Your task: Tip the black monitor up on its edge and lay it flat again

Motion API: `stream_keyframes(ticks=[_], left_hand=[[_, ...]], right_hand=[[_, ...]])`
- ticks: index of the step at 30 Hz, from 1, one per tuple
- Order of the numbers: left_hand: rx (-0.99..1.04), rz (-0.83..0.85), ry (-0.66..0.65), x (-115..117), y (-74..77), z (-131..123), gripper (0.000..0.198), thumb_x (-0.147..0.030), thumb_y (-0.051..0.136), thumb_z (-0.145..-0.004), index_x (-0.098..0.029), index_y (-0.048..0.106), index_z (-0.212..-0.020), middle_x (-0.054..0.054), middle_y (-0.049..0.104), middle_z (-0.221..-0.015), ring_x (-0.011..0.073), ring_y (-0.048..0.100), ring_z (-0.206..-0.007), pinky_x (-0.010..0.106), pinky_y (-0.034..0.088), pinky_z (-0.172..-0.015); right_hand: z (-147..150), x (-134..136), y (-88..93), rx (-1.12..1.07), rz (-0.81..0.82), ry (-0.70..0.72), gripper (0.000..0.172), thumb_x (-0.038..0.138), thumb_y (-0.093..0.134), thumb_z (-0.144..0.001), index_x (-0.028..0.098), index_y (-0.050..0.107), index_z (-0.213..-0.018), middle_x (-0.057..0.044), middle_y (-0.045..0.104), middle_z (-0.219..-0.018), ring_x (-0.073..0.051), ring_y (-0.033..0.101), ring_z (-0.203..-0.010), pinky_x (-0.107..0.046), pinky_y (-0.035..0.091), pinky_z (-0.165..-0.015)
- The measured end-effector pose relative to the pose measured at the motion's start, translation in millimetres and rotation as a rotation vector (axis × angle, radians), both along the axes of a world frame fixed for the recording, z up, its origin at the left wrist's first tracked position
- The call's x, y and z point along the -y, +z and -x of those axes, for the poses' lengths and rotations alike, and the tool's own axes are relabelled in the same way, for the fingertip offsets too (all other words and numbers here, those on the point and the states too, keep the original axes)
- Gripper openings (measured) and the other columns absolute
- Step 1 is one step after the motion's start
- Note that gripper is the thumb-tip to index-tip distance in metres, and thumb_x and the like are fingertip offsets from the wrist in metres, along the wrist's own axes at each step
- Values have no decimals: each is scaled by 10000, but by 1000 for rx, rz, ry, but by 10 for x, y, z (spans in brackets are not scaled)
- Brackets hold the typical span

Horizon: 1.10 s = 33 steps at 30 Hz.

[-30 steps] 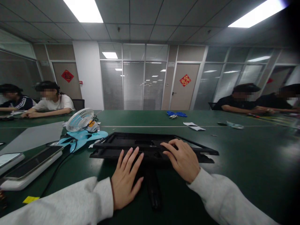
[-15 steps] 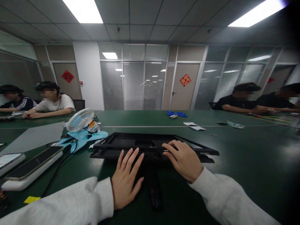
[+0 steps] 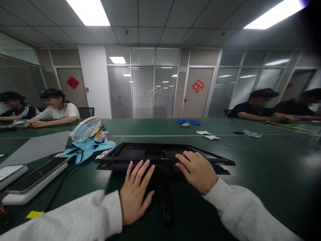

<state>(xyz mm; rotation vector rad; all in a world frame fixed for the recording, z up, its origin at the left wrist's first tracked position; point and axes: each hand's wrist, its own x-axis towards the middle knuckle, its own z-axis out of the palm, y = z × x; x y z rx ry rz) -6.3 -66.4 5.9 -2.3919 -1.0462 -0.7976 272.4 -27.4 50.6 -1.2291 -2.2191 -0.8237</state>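
Note:
A wide black frame-like object [image 3: 135, 150] lies across the green table [image 3: 260, 180] in front of me, with a dark handle-like part [image 3: 164, 204] extending toward me from its middle. My left hand [image 3: 137, 192] rests its spread fingertips on the near edge, left of the centre, holding nothing. On the right of the centre, my right hand [image 3: 197, 170] has bent fingers and a thumb at the near edge; what lies between them is hidden or too small to name.
At the left are a white fan [image 3: 86, 129], light-blue fan blades [image 3: 87, 150], a black cable and phone-like devices [image 3: 37, 174]. Farther back lie blue gloves [image 3: 189, 122] and white papers [image 3: 208, 135]. Several people sit at both far sides.
My right hand has shifted very slightly at the edge of the black object. My left hand and the object look almost the same.

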Motion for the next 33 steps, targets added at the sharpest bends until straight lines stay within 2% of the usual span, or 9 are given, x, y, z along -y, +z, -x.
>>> stream_keyframes(ticks=[16, 24, 33], left_hand=[[38, 11, 6, 11, 29, -11, 711, -204, 525, -905, -164, 245, -1557, 100, 210, -1607, 331, 205, -1461, 560, 63, -1196], [25, 9, 6, 8, 32, -13, 717, -195, 523, -902, -157, 236, -1558, 109, 209, -1604, 326, 175, -1470, 566, 54, -1194], [43, 7, 12, -12, 0, -23, 722, -197, 522, -903, -168, 228, -1562, 105, 205, -1605, 341, 181, -1467, 586, 85, -1190]], right_hand=[[34, 0, -56, -38, -41, 5, 301, 365, 425, -997, 181, 640, -1101, -77, 597, -921, -199, 502, -835, -343, 311, -729], [35, -2, -59, -71, 19, 18, 286, 357, 438, -996, 187, 630, -1123, -72, 600, -944, -198, 510, -866, -347, 324, -772], [40, 10, -58, -113, 64, 88, 306, 318, 452, -990, 218, 604, -1237, -69, 599, -1015, -189, 513, -873, -341, 356, -791]])
